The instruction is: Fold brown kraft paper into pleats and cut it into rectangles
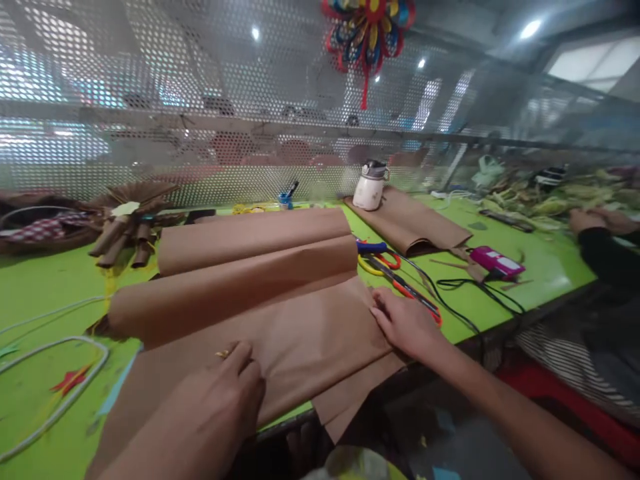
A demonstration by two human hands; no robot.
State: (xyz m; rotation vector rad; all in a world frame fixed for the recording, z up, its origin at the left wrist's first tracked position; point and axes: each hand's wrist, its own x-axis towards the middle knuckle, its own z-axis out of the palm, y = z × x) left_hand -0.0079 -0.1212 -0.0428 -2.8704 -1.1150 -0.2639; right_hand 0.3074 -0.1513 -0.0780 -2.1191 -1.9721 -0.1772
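Observation:
A large sheet of brown kraft paper (280, 293), folded into wide accordion pleats, lies across the green table (45, 293). My left hand (215, 400) rests on the near part of the paper, fingers curled and pinching a fold near its front edge. My right hand (405, 323) lies on the paper's right edge, fingers together and pressing the crease down. Just beyond my right hand lie scissors (395, 280) with red, yellow and blue handles.
A second folded brown sheet (410, 223) lies at the back right with a white jar (370, 187) on it. A magenta device (495, 261) with black cable sits right. Brown paper rolls (125, 233) lie left, white cord (50, 373) near left. Another person's hands (595, 220) work at far right. Perforated metal screen behind.

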